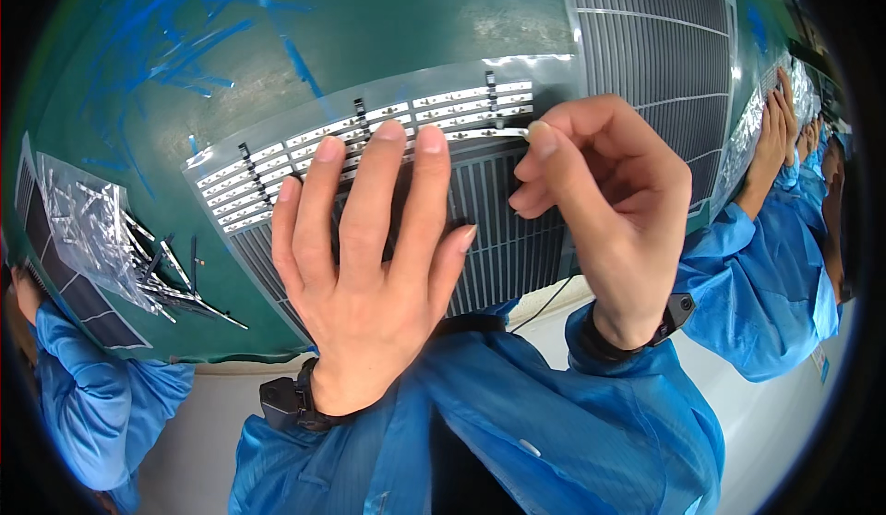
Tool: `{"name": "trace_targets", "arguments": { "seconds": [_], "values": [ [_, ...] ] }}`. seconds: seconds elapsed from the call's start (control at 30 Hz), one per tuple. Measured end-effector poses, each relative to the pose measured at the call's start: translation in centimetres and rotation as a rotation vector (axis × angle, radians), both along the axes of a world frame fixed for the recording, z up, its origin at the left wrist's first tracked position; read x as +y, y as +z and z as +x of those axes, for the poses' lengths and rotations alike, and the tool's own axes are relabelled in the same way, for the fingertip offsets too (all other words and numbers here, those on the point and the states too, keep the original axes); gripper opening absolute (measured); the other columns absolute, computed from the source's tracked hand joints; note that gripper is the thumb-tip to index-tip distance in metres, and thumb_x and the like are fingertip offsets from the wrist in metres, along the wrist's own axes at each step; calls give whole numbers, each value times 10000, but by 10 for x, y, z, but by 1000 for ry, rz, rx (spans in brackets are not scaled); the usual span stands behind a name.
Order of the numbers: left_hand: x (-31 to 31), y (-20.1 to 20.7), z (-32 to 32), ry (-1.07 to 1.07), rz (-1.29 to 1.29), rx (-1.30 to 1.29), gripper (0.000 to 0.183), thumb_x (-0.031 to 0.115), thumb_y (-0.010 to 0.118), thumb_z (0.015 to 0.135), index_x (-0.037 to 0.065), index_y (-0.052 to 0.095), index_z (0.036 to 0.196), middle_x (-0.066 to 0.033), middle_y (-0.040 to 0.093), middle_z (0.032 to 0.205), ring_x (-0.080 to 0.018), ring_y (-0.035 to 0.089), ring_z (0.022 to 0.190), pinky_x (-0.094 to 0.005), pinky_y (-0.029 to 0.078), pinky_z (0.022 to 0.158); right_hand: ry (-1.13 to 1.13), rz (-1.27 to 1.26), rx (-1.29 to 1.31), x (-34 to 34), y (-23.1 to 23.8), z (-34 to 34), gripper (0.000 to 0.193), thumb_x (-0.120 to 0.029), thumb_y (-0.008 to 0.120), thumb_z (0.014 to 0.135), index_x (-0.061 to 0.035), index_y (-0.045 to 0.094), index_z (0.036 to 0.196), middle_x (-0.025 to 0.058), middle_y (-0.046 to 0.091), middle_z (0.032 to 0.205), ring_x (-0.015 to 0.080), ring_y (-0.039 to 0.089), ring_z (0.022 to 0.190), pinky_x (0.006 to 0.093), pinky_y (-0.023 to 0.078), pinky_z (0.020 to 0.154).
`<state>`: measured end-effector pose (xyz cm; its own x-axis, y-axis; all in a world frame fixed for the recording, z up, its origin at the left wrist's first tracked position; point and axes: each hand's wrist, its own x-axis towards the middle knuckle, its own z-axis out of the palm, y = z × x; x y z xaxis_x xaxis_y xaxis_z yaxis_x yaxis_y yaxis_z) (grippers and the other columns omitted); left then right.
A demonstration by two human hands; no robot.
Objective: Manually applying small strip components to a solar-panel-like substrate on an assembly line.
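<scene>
My left hand (369,275) lies palm down with its fingers spread over a dark slatted panel (503,229), fingertips resting on rows of thin white strips with small metal-looking pieces (475,95). Short black strips (361,120) cross these rows. My right hand (614,201) is at the right end of the rows, thumb and forefinger pinching the tip of one white strip (484,134). That strip runs along the lower edge of the rows and slightly bends up toward my right fingers. My left fingers hide part of the rows and the strip's left portion.
To the left, a clear plastic bag (88,229) and loose black and white strips (175,280) lie on the green tabletop (415,17). Blue film scraps (171,35) are scattered beyond. Another ribbed panel (651,63) stands right. Co-workers' blue sleeves (761,284) show at both sides.
</scene>
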<state>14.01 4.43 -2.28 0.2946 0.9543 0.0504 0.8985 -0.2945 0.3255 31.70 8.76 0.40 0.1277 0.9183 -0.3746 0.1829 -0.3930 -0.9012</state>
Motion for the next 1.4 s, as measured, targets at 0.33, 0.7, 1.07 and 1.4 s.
{"name": "trace_targets", "arguments": {
  "seconds": [0.33, 0.7, 1.07, 1.4],
  "values": [
    [0, -2, 16, 28, 57, 49, 654, 355, 727, 912, 80, 575, 1486, -143, 514, 1512, -398, 446, 1400, -558, 330, 1175, 23, 42, -213, 2, -2, 0, 91, -40, 662, 1007, 49, 657, 1023, 60, 694, 813, 77, 665, 658, 197, 535, 591],
    [0, 1, 23, 76, 46, 49, 595, 347, 751, 897, 196, 629, 1459, -157, 490, 1501, -419, 401, 1415, -591, 317, 1173, 64, 3, -313, 6, 7, -6, 116, -58, 664, 998, 56, 651, 978, 51, 671, 777, 71, 663, 667, 201, 527, 608],
    [7, 5, 38, 104, 77, 56, 538, 291, 773, 881, 302, 670, 1409, -177, 514, 1438, -446, 423, 1357, -613, 335, 1148, -261, 219, -316, -2, 51, 13, 152, -92, 632, 1037, -18, 521, 963, 120, 702, 702, 152, 689, 547, 236, 581, 504],
    [4, 7, 43, 128, 104, 58, 544, 194, 730, 888, 376, 652, 1396, -245, 445, 1407, -537, 424, 1303, -681, 361, 1115, -26, 223, -326, -18, 28, 3, 82, -42, 653, 1011, 25, 610, 1033, 71, 701, 826, 98, 675, 714, 231, 555, 632]
  ]
}}
